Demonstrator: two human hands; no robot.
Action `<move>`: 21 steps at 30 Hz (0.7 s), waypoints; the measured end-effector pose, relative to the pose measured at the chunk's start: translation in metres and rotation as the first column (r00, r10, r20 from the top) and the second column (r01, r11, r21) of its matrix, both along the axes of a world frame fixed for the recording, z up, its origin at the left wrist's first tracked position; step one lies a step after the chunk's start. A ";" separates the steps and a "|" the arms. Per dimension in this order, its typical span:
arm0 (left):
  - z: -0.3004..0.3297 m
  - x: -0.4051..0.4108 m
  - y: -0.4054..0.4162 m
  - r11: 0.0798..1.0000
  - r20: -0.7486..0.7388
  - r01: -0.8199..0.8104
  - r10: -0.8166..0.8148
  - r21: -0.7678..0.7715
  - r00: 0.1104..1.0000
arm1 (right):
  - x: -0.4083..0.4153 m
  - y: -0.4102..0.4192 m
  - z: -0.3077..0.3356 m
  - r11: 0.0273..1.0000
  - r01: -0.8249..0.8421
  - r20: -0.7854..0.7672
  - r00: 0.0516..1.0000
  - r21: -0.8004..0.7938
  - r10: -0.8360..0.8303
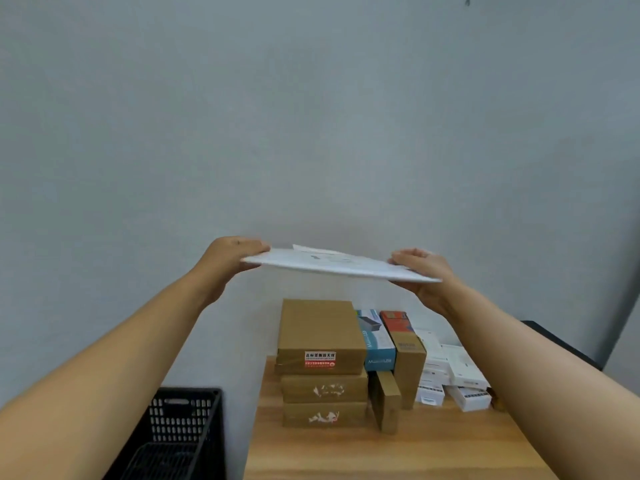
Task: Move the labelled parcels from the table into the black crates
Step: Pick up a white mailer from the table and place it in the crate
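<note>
You are holding a flat white parcel up in the air with both hands, high above the wooden table. It lies almost level, tipped a little so its right end is lower. A paper label sits on top of it.

Your left hand holds the left end. The thumb lies on top at the edge, and the other fingers are under the parcel where you cannot see them. Your right hand holds the right end. Its fingers are curled over the top of the edge, and the palm is under it.

On the table, right below the parcel, three brown boxes sit in a stack. The top one has a red and white sticker on its near side. The two lower ones have torn white patches on their near sides. Just to the right of the stack is a blue box, then a tall brown box with a red top. A small brown box stands in front of them. Farther right is a pile of small white boxes.

A black crate with holes in its sides stands to the left of the table, lower down and near you. The wall behind is plain grey.
</note>
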State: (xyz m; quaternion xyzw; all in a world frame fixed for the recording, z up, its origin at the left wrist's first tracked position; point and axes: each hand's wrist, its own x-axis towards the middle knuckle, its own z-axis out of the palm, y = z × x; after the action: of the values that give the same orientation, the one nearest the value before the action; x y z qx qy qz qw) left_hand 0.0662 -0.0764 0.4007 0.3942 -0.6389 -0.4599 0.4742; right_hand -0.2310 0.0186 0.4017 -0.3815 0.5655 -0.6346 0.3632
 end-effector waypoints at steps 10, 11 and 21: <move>-0.015 -0.002 0.000 0.981 -0.012 -0.135 0.134 -0.142 0.991 | 0.015 -0.008 -0.007 0.995 0.077 0.091 0.993 -0.064 -0.071; -0.016 -0.003 -0.001 0.976 -0.012 -0.155 0.155 -0.156 0.988 | 0.016 -0.009 -0.008 0.996 0.055 0.109 0.993 -0.070 -0.048; -0.013 -0.026 0.001 0.823 0.229 -0.309 0.455 -0.476 0.861 | 0.033 -0.005 0.013 0.980 0.152 -0.188 0.967 -0.127 -0.174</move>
State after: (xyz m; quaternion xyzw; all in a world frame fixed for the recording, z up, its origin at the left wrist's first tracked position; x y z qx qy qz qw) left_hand 0.0400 -0.0752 0.3877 0.4751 -0.7000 -0.1308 0.5169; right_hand -0.1985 0.0141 0.4144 -0.4146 0.5921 -0.6517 0.2297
